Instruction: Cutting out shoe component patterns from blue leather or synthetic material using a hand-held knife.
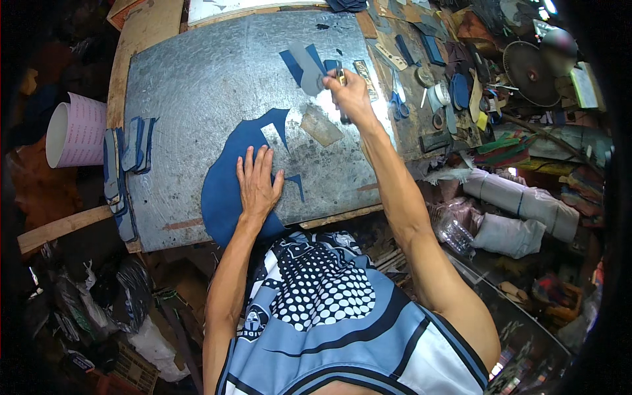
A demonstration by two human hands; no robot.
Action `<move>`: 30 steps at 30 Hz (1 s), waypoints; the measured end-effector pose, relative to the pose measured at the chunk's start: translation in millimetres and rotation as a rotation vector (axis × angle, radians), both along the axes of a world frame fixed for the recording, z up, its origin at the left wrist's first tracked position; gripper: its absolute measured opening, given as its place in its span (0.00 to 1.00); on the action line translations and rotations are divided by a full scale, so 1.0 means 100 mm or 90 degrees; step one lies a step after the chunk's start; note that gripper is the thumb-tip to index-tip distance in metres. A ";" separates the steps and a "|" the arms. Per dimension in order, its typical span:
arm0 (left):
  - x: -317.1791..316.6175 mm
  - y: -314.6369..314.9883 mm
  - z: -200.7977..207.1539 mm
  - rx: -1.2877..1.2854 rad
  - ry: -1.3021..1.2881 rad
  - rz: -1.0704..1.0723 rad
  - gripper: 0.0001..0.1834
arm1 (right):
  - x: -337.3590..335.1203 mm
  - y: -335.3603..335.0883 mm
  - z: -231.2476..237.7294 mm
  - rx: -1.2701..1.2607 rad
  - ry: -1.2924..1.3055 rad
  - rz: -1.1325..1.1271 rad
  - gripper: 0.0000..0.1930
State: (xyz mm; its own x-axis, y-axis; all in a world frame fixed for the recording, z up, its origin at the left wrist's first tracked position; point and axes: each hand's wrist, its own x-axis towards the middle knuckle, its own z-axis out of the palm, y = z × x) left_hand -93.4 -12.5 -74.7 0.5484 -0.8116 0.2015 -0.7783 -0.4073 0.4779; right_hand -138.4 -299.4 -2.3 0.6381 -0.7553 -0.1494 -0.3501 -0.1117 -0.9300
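Note:
My left hand lies flat, fingers stretched, on a large piece of dark blue leather. This sheet has an irregular cut edge with thin pointed strips on its right side, and its lower part hangs past the table's near edge. My right hand is closed around a utility knife with yellow and black parts. Close to its fingertips is a grey pattern piece, lying over narrow blue leather pieces. A worn tan-grey rectangular slab rests on the metal sheet between my hands.
A scratched metal sheet covers the wooden table. Blue leather pieces are stacked at its left edge, by a pink-and-white roll. To the right are blue-handled scissors, tape rolls, scraps and a round fan.

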 end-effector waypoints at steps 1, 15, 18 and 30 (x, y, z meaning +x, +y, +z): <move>0.00 0.01 0.00 -0.004 0.000 0.000 0.29 | 0.09 -0.08 -0.04 0.045 -0.028 0.003 0.10; -0.03 -0.06 0.12 -0.008 0.032 0.009 0.27 | 0.00 0.38 -0.30 -0.338 0.101 -0.024 0.19; -0.01 -0.07 0.09 -0.009 0.046 0.009 0.26 | -0.38 1.00 -0.24 -0.119 0.060 0.024 0.20; 0.11 0.21 0.11 0.128 -0.003 -0.043 0.29 | -0.84 1.79 -0.47 0.398 0.022 -0.020 0.18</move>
